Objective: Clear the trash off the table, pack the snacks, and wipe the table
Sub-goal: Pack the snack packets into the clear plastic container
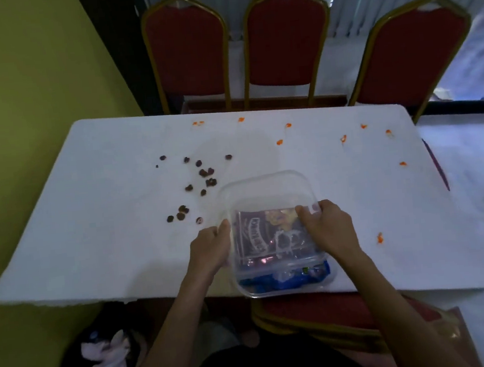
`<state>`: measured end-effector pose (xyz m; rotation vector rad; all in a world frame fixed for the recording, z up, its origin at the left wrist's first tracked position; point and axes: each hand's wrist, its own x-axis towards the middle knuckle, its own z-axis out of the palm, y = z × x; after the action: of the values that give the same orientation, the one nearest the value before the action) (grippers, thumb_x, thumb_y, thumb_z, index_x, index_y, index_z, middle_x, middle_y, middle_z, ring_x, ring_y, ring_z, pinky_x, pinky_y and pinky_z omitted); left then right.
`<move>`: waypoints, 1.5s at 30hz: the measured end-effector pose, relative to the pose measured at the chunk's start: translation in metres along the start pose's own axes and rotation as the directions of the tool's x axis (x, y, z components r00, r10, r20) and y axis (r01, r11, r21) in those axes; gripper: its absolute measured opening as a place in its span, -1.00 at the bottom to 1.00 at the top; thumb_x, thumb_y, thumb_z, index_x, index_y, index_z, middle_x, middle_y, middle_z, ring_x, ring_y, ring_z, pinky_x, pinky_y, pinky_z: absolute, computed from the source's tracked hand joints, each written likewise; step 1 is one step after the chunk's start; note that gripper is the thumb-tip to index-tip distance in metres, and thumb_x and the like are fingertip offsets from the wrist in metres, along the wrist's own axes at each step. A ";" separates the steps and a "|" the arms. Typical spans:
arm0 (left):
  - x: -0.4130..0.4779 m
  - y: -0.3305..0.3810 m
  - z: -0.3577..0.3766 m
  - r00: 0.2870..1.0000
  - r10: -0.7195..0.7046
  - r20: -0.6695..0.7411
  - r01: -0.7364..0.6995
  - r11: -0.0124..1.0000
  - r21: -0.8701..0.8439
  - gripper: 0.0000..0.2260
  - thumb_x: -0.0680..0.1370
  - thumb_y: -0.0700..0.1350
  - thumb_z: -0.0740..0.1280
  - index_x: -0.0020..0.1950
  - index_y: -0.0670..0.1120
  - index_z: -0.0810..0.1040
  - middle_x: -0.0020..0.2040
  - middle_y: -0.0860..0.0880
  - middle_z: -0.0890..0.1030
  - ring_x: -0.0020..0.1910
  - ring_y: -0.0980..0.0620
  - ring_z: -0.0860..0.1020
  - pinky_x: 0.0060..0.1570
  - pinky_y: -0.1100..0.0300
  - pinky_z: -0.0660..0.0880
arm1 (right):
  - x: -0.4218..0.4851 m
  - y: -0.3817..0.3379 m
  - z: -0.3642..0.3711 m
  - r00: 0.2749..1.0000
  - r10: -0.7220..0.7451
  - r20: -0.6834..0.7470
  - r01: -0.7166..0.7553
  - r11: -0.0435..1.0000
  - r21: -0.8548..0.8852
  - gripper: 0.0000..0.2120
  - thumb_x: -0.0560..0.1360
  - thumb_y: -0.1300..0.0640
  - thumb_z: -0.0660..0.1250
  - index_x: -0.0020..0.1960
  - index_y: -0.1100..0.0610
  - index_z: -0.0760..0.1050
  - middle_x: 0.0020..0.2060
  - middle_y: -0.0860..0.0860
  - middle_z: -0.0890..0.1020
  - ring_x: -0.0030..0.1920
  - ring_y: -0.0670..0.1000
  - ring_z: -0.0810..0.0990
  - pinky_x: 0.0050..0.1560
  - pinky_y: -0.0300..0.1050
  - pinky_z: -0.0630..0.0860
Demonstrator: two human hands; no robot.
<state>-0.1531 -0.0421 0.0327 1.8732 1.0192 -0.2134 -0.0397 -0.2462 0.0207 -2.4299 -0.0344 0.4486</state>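
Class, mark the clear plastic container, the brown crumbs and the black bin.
clear plastic container [268,192]: head view, far part of lid.
brown crumbs [210,182]: head view, one crumb in the cluster.
black bin [71,359]: head view, left rim.

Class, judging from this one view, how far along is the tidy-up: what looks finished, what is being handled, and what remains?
Done: crumpled trash sits in the black bin below, and snack packets lie inside the clear container. In hand: the left hand and right hand hold its lid on top. Left: dark crumbs and orange bits still dot the white table, so wiping remains.
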 end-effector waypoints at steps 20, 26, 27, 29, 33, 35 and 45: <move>-0.019 -0.022 0.052 0.935 0.222 -0.276 -0.143 0.949 0.281 -0.67 0.63 0.04 0.16 -0.10 -0.18 0.52 -0.02 -0.18 0.50 -0.05 -0.07 0.52 0.00 -0.03 0.57 | -0.014 0.049 0.002 0.997 -0.073 -0.010 0.067 0.962 -0.266 -0.60 0.60 -0.19 0.17 0.01 0.18 0.40 -0.04 0.11 0.54 0.01 0.17 0.53 -0.09 0.01 0.48; -0.016 -0.023 0.054 0.961 0.173 -0.218 -0.098 0.943 0.319 -0.71 0.65 0.04 0.13 0.04 -0.16 0.49 -0.01 -0.11 0.53 -0.06 -0.01 0.51 -0.06 0.08 0.51 | -0.016 0.053 0.002 0.998 -0.057 0.008 0.056 0.938 -0.343 -0.61 0.61 -0.21 0.13 -0.05 0.14 0.35 -0.10 0.08 0.53 -0.13 0.12 0.53 -0.17 -0.04 0.41; -0.015 -0.024 0.055 0.966 0.157 -0.204 -0.087 0.945 0.314 -0.70 0.66 0.03 0.12 0.06 -0.17 0.49 -0.01 -0.12 0.55 -0.07 -0.01 0.52 -0.09 0.10 0.49 | -0.017 0.053 0.002 0.998 -0.068 0.001 0.064 0.931 -0.359 -0.61 0.61 -0.20 0.13 -0.07 0.14 0.35 -0.12 0.07 0.53 -0.15 0.11 0.52 -0.19 -0.06 0.39; -0.015 -0.025 0.056 0.972 0.136 -0.191 -0.069 0.945 0.320 -0.70 0.67 0.03 0.11 0.09 -0.18 0.47 -0.02 -0.11 0.54 -0.09 0.00 0.52 -0.13 0.13 0.44 | -0.018 0.053 0.002 0.996 -0.083 -0.012 0.072 0.924 -0.374 -0.61 0.61 -0.19 0.14 -0.09 0.14 0.35 -0.15 0.07 0.53 -0.19 0.09 0.52 -0.22 -0.08 0.37; -0.016 -0.021 0.055 0.973 0.139 -0.182 -0.069 0.935 0.349 -0.72 0.68 0.00 0.11 0.07 -0.19 0.46 -0.07 -0.09 0.52 -0.14 0.03 0.49 -0.21 0.19 0.35 | -0.016 0.053 0.004 0.996 -0.084 -0.011 0.074 0.922 -0.380 -0.62 0.62 -0.18 0.12 -0.10 0.14 0.34 -0.17 0.06 0.52 -0.20 0.08 0.51 -0.22 -0.08 0.37; -0.014 -0.021 0.054 0.972 0.149 -0.180 -0.078 0.933 0.353 -0.71 0.67 0.00 0.11 0.04 -0.19 0.48 -0.08 -0.10 0.55 -0.16 0.03 0.51 -0.25 0.21 0.35 | -0.013 0.051 0.004 0.995 -0.097 -0.017 0.083 0.917 -0.389 -0.63 0.62 -0.17 0.11 -0.10 0.14 0.35 -0.17 0.06 0.51 -0.21 0.08 0.50 -0.23 -0.08 0.35; -0.011 -0.011 0.053 0.971 0.130 -0.200 -0.057 0.941 0.332 -0.74 0.66 -0.01 0.16 -0.03 -0.18 0.47 -0.21 -0.06 0.53 -0.33 0.12 0.48 -0.43 0.29 0.29 | 0.004 0.053 0.006 0.990 -0.123 -0.063 0.089 0.918 -0.387 -0.61 0.60 -0.18 0.18 -0.11 0.15 0.40 -0.20 0.06 0.56 -0.23 0.10 0.55 -0.25 -0.10 0.40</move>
<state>-0.1543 -0.0892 0.0037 2.2807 1.0893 -0.1244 -0.0420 -0.2838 -0.0173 -2.8130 -0.2369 0.3086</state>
